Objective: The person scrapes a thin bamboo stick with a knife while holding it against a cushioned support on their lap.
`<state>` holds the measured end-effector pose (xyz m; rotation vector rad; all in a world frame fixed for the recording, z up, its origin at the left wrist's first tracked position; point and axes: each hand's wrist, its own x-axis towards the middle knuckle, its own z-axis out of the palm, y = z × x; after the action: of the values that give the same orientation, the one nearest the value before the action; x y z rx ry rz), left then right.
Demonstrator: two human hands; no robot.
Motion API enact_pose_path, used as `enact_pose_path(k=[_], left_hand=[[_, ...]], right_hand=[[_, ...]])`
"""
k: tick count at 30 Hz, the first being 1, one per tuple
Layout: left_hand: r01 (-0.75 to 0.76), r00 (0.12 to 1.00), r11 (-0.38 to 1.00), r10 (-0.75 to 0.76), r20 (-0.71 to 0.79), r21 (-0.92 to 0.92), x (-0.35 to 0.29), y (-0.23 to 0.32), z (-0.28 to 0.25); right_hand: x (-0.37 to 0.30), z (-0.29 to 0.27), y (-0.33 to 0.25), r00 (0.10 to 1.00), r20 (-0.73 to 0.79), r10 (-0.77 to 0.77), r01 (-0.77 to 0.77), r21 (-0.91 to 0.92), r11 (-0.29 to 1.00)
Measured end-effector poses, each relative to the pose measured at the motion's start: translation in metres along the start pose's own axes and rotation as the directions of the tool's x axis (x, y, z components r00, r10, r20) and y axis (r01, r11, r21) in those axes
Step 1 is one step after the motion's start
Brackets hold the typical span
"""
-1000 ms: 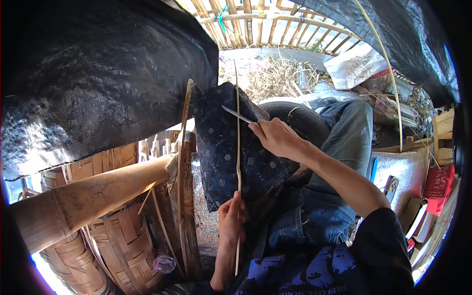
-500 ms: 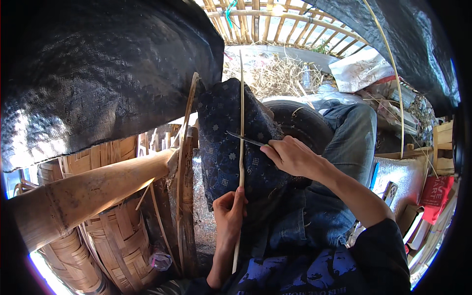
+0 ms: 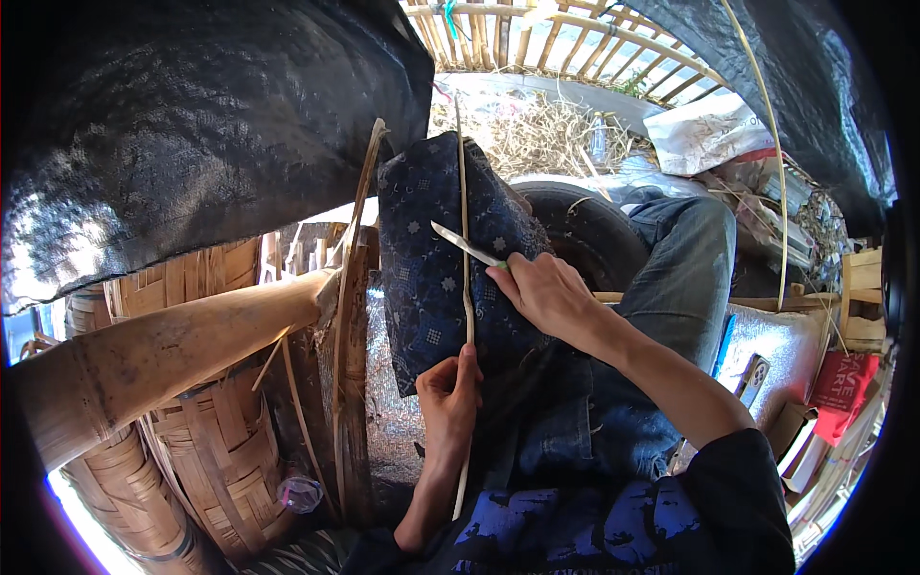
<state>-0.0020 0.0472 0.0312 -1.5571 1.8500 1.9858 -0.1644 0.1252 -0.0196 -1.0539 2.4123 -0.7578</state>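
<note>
A long, thin bamboo strip (image 3: 465, 206) runs up and away from me over a dark blue patterned cloth (image 3: 412, 278) draped across my leg. My left hand (image 3: 450, 388) is closed round the strip's near part, thumb pressed along it, and the strip's tail comes out below the wrist. In my right hand (image 3: 551, 295) is a knife (image 3: 462, 241), its handle mostly hidden in the fist with a bit of green showing. The pale blade crosses the strip at a slant, its tip pointing up and left. Whether its edge bites into the strip I cannot tell.
A thick bamboo pole (image 3: 182, 359) juts in from the left, above woven bamboo baskets (image 3: 225, 455). Black sheeting (image 3: 220, 125) hangs upper left. Beyond my legs lie a tyre (image 3: 585, 230) and a heap of shavings (image 3: 537, 129). A phone (image 3: 754, 379) and a red bag (image 3: 843, 393) lie at right.
The knife blade has turned, showing more of its flat side, and sits a little higher in view. Both hands still hold their things; the whole view has shifted slightly.
</note>
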Motion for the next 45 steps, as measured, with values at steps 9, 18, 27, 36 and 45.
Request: enact_pose_path(k=[9,18,27,36,45], left_hand=[[0.028,0.997,0.999,-0.026,0.076,-0.026,-0.008,-0.003,-0.002],[0.116,0.99,0.971,-0.095,0.106,-0.208,0.0,-0.012,-0.019],[0.09,0.995,0.99,-0.084,0.06,-0.106,-0.01,-0.004,-0.013],[0.131,0.988,0.988,-0.124,0.088,-0.076,-0.028,-0.006,-0.026],[-0.05,0.996,0.963,0.068,-0.059,0.263,-0.025,-0.009,-0.023]], right_hand=[[0.05,-0.001,0.033,0.997,-0.075,0.016,-0.012,0.061,0.998],[0.031,-0.02,0.014,0.999,0.043,-0.011,0.001,0.232,0.973],[0.043,0.0,0.018,0.988,-0.087,-0.127,0.121,-0.067,0.99],[0.122,-0.001,0.066,0.998,0.029,0.057,-0.059,0.071,0.996],[0.14,-0.044,0.069,0.963,0.217,0.159,-0.21,0.238,0.948]])
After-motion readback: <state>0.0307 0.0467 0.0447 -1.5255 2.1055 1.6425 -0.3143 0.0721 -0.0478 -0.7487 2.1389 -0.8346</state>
